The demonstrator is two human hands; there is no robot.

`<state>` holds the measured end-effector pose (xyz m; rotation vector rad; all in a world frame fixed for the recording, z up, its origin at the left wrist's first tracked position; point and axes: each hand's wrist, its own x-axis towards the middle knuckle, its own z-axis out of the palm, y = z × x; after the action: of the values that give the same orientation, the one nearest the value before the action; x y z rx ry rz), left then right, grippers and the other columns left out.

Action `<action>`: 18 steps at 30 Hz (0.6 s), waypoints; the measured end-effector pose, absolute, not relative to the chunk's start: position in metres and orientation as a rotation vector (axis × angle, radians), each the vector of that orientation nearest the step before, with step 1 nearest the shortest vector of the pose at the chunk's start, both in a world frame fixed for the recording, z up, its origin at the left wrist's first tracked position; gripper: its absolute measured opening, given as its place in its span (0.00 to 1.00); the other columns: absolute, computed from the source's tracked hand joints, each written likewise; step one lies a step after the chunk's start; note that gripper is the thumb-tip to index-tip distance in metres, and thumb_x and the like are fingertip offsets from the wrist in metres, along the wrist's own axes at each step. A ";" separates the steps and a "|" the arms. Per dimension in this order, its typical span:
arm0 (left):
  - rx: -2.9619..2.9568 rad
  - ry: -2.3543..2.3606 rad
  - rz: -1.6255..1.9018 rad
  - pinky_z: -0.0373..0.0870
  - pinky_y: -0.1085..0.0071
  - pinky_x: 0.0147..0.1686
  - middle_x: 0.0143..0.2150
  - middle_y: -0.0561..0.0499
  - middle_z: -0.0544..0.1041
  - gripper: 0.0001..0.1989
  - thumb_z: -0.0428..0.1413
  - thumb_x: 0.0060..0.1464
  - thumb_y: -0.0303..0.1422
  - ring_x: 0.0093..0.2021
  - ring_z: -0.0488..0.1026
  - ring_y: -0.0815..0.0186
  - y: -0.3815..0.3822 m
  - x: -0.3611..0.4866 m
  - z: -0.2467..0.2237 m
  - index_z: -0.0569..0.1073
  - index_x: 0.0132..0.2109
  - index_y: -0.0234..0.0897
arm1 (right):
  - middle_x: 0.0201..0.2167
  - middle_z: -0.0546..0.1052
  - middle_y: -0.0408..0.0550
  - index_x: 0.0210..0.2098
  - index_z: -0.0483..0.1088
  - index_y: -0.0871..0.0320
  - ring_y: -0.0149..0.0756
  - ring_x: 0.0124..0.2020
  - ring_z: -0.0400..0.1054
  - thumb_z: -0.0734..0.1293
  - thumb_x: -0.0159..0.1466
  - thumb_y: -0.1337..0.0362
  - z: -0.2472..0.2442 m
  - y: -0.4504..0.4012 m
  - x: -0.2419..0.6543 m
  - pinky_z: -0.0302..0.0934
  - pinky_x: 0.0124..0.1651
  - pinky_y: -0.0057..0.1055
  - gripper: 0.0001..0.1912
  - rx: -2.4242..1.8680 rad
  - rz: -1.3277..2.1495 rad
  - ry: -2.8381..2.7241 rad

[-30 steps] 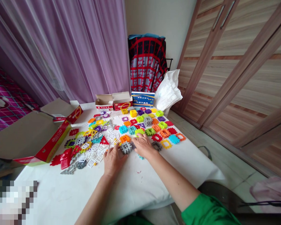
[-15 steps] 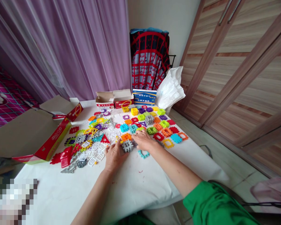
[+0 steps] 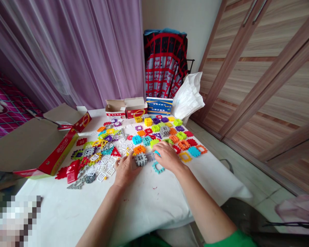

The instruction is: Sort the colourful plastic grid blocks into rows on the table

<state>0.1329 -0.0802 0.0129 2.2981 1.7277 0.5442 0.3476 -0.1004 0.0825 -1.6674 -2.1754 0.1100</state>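
Observation:
My left hand (image 3: 125, 168) rests on the table, its fingers apart, beside the left side of a grey notched block (image 3: 140, 159). The thumb lies close to the block's lower edge. My right hand (image 3: 167, 157) is curled, with a small blue piece (image 3: 157, 153) showing at its fingertips; most of that piece is hidden. A turquoise notched frame (image 3: 158, 167) lies just below the right hand. An orange notched stack (image 3: 139, 149) sits behind the grey block, and a lime-green piece (image 3: 153, 142) is behind the right fingers.
Loose white window pieces (image 3: 109, 161) and mixed colourful tiles spread to the left. Sorted stacks, such as a grey one (image 3: 164, 131), stand at the right. Open cartons (image 3: 59, 149), a blue box (image 3: 159, 106) and a white bag (image 3: 187, 96) border the white table (image 3: 149, 206).
My right hand has moved right, away from the grey block, and a blue piece now shows at its fingertips. The left hand has stayed nearly still beside the block.

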 end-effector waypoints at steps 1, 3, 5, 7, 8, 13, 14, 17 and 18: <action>2.322 1.716 0.566 0.53 0.49 0.58 0.55 0.44 0.78 0.36 0.60 0.49 0.38 0.59 0.68 0.49 -0.081 0.130 0.011 0.60 0.64 0.40 | 0.41 0.79 0.47 0.38 0.73 0.55 0.40 0.49 0.67 0.63 0.62 0.73 0.077 -0.107 0.347 0.57 0.51 0.35 0.10 -1.643 0.089 -2.115; 2.402 1.689 0.652 0.58 0.51 0.55 0.54 0.45 0.79 0.32 0.59 0.51 0.37 0.56 0.70 0.51 -0.083 0.121 0.007 0.61 0.63 0.42 | 0.38 0.80 0.46 0.37 0.73 0.55 0.38 0.43 0.70 0.62 0.62 0.73 0.061 -0.119 0.341 0.59 0.47 0.32 0.10 -1.577 0.068 -2.021; 2.486 1.676 0.744 0.62 0.55 0.52 0.51 0.46 0.80 0.25 0.56 0.55 0.35 0.52 0.73 0.54 -0.086 0.108 0.002 0.65 0.60 0.42 | 0.36 0.80 0.44 0.37 0.73 0.54 0.35 0.39 0.72 0.61 0.62 0.74 0.042 -0.128 0.330 0.60 0.43 0.30 0.11 -1.485 0.070 -1.986; 2.535 1.697 0.794 0.64 0.57 0.50 0.49 0.46 0.81 0.19 0.53 0.58 0.34 0.50 0.75 0.55 -0.090 0.090 -0.001 0.69 0.56 0.41 | 0.34 0.80 0.44 0.37 0.73 0.55 0.34 0.37 0.72 0.61 0.62 0.75 0.025 -0.134 0.316 0.60 0.42 0.28 0.12 -1.412 0.051 -1.992; 2.545 1.715 0.804 0.64 0.56 0.50 0.49 0.45 0.81 0.17 0.52 0.59 0.34 0.49 0.75 0.54 -0.093 0.081 -0.001 0.71 0.55 0.41 | 0.33 0.79 0.44 0.37 0.73 0.55 0.34 0.36 0.72 0.61 0.61 0.75 0.018 -0.136 0.310 0.60 0.42 0.28 0.12 -1.388 0.029 -2.001; 2.569 1.803 0.873 0.65 0.55 0.50 0.49 0.45 0.81 0.13 0.49 0.61 0.35 0.51 0.74 0.53 -0.113 0.040 -0.001 0.77 0.46 0.42 | 0.32 0.79 0.46 0.35 0.74 0.55 0.36 0.35 0.72 0.61 0.60 0.75 -0.001 -0.139 0.296 0.61 0.42 0.30 0.12 -1.348 -0.098 -2.008; 2.572 1.817 0.896 0.65 0.55 0.50 0.48 0.45 0.81 0.13 0.49 0.61 0.34 0.51 0.74 0.53 -0.117 0.036 -0.001 0.77 0.45 0.42 | 0.32 0.80 0.46 0.35 0.74 0.55 0.37 0.36 0.72 0.61 0.61 0.74 0.000 -0.138 0.297 0.61 0.43 0.30 0.12 -1.353 -0.102 -2.003; 2.609 1.819 0.969 0.67 0.56 0.49 0.47 0.47 0.81 0.12 0.49 0.61 0.33 0.50 0.75 0.55 -0.123 0.031 -0.003 0.78 0.44 0.42 | 0.36 0.80 0.48 0.38 0.75 0.55 0.37 0.40 0.72 0.59 0.64 0.72 0.016 -0.124 0.302 0.62 0.45 0.30 0.13 -1.452 -0.073 -1.972; 2.624 1.804 0.988 0.67 0.56 0.49 0.47 0.47 0.81 0.12 0.49 0.61 0.32 0.50 0.75 0.55 -0.123 0.032 -0.004 0.78 0.44 0.43 | 0.39 0.80 0.49 0.40 0.75 0.56 0.37 0.41 0.72 0.59 0.65 0.71 0.027 -0.115 0.303 0.62 0.46 0.30 0.13 -1.515 -0.055 -1.974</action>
<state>0.0318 -0.1235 -0.0038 2.6243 1.8038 0.9875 0.3034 -0.1148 0.0267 -1.5151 -1.9736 -0.0549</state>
